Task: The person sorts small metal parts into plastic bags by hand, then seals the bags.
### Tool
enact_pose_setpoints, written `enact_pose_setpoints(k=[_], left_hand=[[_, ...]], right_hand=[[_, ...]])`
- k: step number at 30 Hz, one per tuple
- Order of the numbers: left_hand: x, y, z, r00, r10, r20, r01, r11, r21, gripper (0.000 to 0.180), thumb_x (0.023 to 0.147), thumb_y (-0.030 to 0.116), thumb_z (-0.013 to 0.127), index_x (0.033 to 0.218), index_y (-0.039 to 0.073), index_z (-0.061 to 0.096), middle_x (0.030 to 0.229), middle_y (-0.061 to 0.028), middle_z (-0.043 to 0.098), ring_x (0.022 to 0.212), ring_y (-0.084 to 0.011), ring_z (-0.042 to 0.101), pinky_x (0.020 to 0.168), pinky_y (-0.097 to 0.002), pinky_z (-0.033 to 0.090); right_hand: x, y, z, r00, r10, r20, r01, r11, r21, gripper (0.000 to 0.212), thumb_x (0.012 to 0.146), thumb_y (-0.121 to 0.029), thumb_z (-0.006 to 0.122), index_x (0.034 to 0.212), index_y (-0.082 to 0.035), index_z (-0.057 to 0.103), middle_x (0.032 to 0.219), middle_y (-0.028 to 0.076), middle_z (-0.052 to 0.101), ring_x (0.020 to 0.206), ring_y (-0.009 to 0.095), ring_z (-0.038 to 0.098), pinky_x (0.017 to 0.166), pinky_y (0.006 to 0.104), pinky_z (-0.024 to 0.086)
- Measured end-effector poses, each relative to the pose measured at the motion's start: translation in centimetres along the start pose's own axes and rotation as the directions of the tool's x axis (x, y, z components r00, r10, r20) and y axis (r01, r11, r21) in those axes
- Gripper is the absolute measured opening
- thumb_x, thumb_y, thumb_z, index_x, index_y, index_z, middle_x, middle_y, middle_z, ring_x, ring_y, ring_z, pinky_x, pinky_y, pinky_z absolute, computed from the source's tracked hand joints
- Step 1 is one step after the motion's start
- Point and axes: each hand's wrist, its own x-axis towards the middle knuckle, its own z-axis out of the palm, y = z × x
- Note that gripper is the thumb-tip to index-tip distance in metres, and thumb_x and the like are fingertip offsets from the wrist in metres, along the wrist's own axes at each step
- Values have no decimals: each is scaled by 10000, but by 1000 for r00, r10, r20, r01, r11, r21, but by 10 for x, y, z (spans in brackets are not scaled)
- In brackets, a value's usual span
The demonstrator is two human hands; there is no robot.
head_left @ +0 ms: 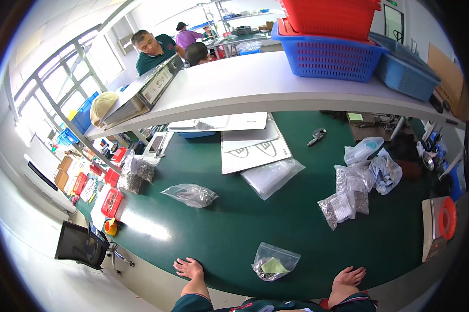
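Observation:
My left hand (189,268) rests on the front edge of the green tabletop (234,229), fingers apart and holding nothing. Further right, my right hand (350,277) lies on the same edge, also with fingers stretched out and nothing in them. Between the two hands is a clear zip bag (279,255) with small metal parts and a light green slip of paper; neither hand touches it. Farther off, a second clear bag (192,195) of small parts lies on its side.
Filled clear bags (349,192) cluster at right, near a scale with a red round tray (447,218). Papers (258,148) and flat plastic bags (273,177) lie mid-table. Overhead, a shelf (229,86) carries binders and a blue basket (330,57). Other people are beyond it.

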Motion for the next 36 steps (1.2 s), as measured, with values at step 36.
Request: enact_pose_setpoints(k=[36], left_hand=[[-1, 2, -3, 999, 12, 32, -11, 1000, -25, 449, 827, 308, 366, 1202, 62, 349, 1306, -96, 265, 1245, -211, 179, 998, -421, 143]], right_hand=[[-1, 0, 1, 999, 2, -38, -3, 1000, -19, 478, 856, -328, 315, 1254, -64, 293, 1310, 92, 267, 1219, 204, 243, 992, 371, 221]])
